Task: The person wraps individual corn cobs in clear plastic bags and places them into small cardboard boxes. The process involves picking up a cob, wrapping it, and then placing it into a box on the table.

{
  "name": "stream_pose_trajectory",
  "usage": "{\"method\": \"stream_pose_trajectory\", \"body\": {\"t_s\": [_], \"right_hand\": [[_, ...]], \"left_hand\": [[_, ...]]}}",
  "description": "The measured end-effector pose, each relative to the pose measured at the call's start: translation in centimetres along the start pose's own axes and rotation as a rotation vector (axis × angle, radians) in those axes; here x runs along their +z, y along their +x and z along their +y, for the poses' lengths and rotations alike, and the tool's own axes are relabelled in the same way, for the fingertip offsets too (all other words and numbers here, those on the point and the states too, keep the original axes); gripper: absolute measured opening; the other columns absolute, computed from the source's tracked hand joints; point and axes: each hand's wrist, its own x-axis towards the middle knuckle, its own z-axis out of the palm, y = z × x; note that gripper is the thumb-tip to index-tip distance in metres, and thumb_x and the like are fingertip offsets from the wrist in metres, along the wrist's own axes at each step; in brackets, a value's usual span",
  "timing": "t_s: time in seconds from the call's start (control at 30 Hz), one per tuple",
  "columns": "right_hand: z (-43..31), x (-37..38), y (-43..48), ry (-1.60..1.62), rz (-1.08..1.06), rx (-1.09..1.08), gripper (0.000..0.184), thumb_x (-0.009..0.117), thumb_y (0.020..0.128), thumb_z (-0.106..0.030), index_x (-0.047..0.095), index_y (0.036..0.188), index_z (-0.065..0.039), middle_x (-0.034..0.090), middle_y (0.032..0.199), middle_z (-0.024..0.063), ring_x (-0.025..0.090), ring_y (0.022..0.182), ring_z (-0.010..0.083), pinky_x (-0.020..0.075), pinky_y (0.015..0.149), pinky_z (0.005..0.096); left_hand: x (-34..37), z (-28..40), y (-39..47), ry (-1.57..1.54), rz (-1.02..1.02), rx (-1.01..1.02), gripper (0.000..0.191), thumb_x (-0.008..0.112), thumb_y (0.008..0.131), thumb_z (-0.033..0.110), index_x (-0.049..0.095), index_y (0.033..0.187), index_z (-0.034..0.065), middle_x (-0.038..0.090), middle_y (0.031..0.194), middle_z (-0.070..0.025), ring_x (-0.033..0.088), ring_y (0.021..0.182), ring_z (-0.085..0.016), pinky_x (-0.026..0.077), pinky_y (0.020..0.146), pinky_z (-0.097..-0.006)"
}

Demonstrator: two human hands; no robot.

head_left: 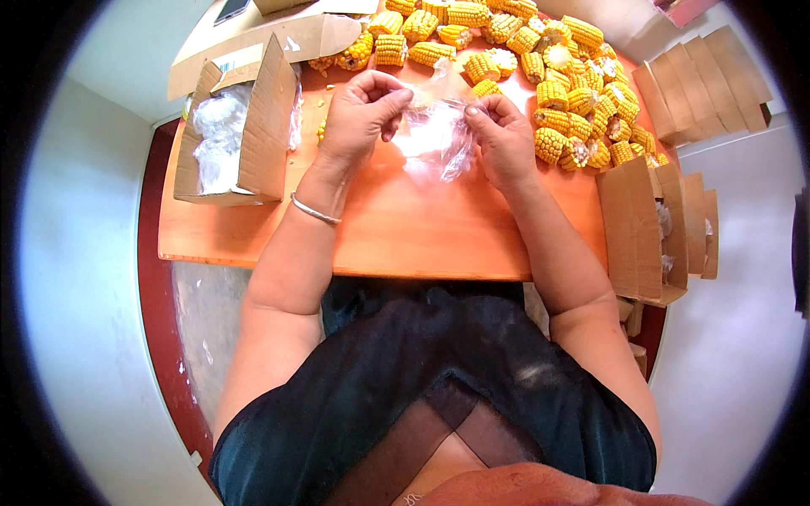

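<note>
A clear plastic bag (436, 136) is stretched between my hands above the orange tabletop (411, 234). My left hand (370, 111) pinches one side of it between thumb and forefinger. The other side is pinched by my right hand (503, 136), whose fingers are curled. The bag looks thin and crumpled, and I see nothing inside it. Just beyond and to the right of my hands lies a large heap of cut corn cob pieces (579, 101). A few pieces sit right behind the bag.
An upright cardboard box (269, 136) holding crumpled clear plastic (218, 139) stands at the left. Cardboard boxes (636, 231) with plastic inside are at the table's right edge, and several folded cartons (709, 85) lie behind. A phone (231, 9) rests at the far left.
</note>
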Motion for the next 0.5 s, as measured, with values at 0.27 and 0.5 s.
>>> {"method": "stream_pose_trajectory", "body": {"t_s": [0.27, 0.5], "right_hand": [[-1.9, -0.4, 0.4, 0.015, -0.201, -0.005, 0.040, 0.068, 0.087, -0.019, 0.051, 0.118, -0.001, 0.058, 0.104, 0.0060, 0.056, 0.094, 0.0127, 0.0487, 0.079, 0.0262], [-0.5, -0.5, 0.3, -0.001, -0.130, 0.023, 0.018, 0.061, 0.091, -0.010, 0.057, 0.105, 0.000, 0.063, 0.088, 0.0049, 0.060, 0.078, 0.0123, 0.0506, 0.074, 0.0257]], "left_hand": [[-0.8, 1.1, -0.2, -0.093, -0.105, -0.038, 0.009, 0.067, 0.086, 0.008, 0.059, 0.089, 0.0066, 0.057, 0.069, 0.0009, 0.050, 0.052, -0.006, 0.037, 0.044, -0.0182], [-0.3, 0.7, -0.2, -0.001, -0.158, -0.059, 0.008, 0.066, 0.085, 0.006, 0.059, 0.088, 0.0043, 0.055, 0.063, 0.0010, 0.047, 0.047, -0.005, 0.035, 0.040, -0.0182]]}}
